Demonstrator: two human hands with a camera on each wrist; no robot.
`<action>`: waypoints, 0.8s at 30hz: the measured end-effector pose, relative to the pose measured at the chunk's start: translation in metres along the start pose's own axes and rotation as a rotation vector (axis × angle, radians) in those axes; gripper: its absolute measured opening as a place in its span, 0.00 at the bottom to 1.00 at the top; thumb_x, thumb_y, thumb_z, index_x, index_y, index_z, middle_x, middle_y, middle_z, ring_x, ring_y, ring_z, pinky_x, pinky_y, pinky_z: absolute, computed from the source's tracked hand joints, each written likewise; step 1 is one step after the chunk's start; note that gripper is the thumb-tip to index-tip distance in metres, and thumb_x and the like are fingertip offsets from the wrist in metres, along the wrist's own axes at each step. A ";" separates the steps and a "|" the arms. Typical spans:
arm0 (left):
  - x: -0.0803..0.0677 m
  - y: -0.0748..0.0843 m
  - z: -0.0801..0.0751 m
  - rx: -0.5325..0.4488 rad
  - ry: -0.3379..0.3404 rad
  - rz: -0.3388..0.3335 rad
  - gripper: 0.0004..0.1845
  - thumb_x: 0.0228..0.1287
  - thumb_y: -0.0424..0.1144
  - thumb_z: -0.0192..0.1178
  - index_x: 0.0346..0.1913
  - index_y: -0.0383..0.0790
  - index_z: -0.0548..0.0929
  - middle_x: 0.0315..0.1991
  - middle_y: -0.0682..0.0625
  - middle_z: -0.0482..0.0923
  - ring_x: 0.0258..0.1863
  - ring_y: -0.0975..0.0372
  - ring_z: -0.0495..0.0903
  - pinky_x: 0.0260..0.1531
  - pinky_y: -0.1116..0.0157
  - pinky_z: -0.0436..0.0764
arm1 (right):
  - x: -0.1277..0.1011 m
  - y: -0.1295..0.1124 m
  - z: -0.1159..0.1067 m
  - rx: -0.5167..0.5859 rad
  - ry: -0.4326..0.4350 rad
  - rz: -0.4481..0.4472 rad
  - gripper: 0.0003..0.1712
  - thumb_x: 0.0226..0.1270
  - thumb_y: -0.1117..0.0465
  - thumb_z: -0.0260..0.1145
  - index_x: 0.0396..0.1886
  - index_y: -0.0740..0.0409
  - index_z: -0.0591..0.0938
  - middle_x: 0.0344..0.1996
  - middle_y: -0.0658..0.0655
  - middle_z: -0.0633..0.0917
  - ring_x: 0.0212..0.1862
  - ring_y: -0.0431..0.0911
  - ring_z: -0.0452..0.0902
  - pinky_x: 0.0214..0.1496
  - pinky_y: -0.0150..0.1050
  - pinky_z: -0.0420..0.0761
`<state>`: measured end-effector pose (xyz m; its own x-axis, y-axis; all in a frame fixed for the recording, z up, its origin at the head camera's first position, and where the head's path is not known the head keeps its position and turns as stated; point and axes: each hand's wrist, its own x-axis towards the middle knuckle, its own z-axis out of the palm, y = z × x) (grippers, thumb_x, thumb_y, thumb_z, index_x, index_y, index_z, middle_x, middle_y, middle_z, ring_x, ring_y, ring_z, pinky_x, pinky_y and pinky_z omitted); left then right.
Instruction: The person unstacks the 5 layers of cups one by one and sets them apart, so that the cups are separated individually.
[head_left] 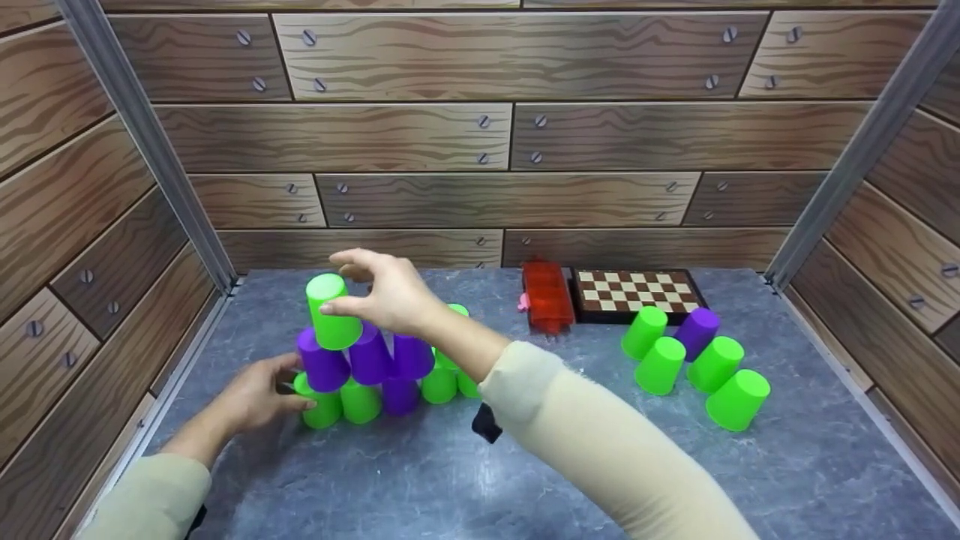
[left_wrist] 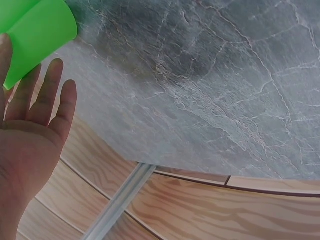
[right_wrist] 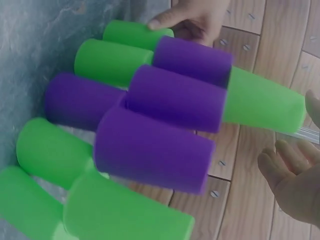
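A pyramid of upside-down cups stands at the left of the grey table [head_left: 570,487]. Its bottom row is mostly green, and three purple cups [head_left: 369,358] [right_wrist: 175,97] form the second row. One green cup [head_left: 334,330] [right_wrist: 262,105] sits on top. My right hand [head_left: 341,283] [right_wrist: 287,185] hovers at that top cup with relaxed, spread fingers; the right wrist view shows a gap between them and the cup. My left hand [head_left: 289,386] [left_wrist: 35,115] [right_wrist: 192,17] rests straight fingers against the bottom-left green cup [head_left: 324,412] [left_wrist: 35,35] [right_wrist: 132,34].
Several loose green cups [head_left: 660,366] and one purple cup [head_left: 697,332] stand at the right. A chessboard [head_left: 634,294] and a red box [head_left: 546,294] lie at the back. Wood-patterned walls and metal posts [head_left: 150,142] enclose the table on three sides.
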<state>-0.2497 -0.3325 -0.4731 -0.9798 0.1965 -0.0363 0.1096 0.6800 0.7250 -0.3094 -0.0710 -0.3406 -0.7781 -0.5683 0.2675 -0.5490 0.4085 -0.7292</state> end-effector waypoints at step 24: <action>-0.002 0.000 0.001 0.009 0.008 -0.006 0.33 0.58 0.35 0.80 0.66 0.35 0.81 0.52 0.39 0.87 0.54 0.44 0.86 0.56 0.45 0.86 | -0.016 0.006 -0.018 0.201 0.064 -0.073 0.28 0.65 0.57 0.81 0.64 0.55 0.84 0.48 0.52 0.91 0.50 0.39 0.87 0.53 0.33 0.86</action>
<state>-0.2479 -0.3322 -0.4733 -0.9818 0.1868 -0.0348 0.1054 0.6874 0.7186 -0.3058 -0.0461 -0.3381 -0.7599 -0.5421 0.3587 -0.5374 0.2135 -0.8158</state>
